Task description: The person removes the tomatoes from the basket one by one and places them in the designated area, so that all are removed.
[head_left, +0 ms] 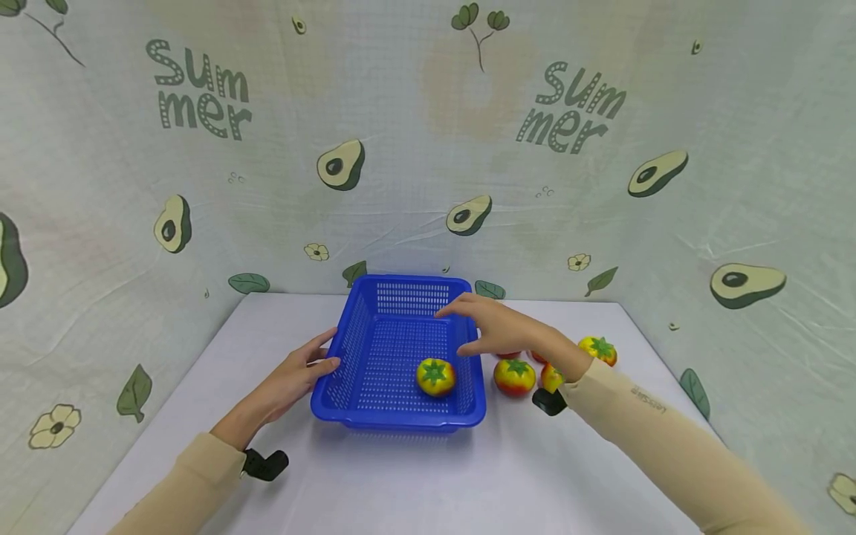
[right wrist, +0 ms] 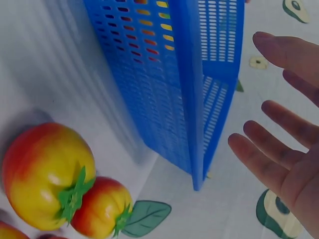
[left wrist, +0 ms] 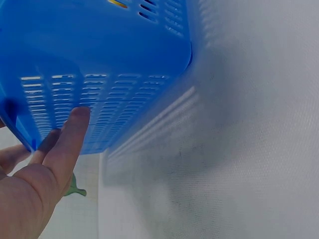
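Note:
A blue plastic basket (head_left: 401, 371) with slotted walls stands on the table, with one red-yellow toy tomato (head_left: 436, 377) inside, its green leafy top facing up. My left hand (head_left: 302, 377) touches the basket's left side; the left wrist view shows fairly straight fingers (left wrist: 70, 137) against the slotted outer wall. Over the right rim hovers my right hand (head_left: 491, 325), fingers spread, holding nothing. Right of the basket lie several more toy tomatoes (head_left: 514, 377), some partly hidden by my right forearm. A large tomato (right wrist: 47, 174) touches a smaller one (right wrist: 102, 206) in the right wrist view.
The white tabletop (head_left: 401, 483) reaches back to a hanging cloth (head_left: 401, 96) printed with avocados, leaves and "summer". Cloth also encloses both sides. Another tomato (head_left: 597, 349) lies farther right, past my right forearm. Black wrist devices (head_left: 266, 464) sit at both cuffs.

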A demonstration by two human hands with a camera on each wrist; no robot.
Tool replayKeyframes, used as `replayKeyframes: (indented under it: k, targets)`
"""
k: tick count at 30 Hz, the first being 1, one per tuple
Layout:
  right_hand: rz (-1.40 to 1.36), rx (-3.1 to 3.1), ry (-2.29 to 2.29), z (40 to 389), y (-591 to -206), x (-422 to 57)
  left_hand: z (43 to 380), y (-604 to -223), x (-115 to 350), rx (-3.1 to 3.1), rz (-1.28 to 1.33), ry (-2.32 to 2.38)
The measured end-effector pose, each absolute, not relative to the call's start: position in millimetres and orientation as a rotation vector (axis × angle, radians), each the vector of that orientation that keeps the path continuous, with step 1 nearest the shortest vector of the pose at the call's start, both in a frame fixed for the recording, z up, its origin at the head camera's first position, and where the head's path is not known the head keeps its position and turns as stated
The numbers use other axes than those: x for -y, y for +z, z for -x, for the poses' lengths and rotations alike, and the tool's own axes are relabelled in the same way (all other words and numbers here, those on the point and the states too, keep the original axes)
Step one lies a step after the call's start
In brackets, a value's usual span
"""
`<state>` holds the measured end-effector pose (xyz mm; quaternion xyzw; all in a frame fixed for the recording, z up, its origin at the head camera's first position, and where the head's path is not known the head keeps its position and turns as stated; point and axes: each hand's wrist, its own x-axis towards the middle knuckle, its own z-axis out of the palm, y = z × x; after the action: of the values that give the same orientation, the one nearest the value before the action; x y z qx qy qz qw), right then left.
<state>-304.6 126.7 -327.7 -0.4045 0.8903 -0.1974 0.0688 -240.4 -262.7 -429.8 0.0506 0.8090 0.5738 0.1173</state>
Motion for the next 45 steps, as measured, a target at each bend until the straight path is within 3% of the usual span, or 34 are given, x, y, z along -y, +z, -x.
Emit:
replayKeyframes:
  k: [45]
  targets:
    - [1.134,-2.515,-0.363,309.9,-380.7,-76.8,239.6,-429.6,261.7,-2.359,-0.152,1.69]
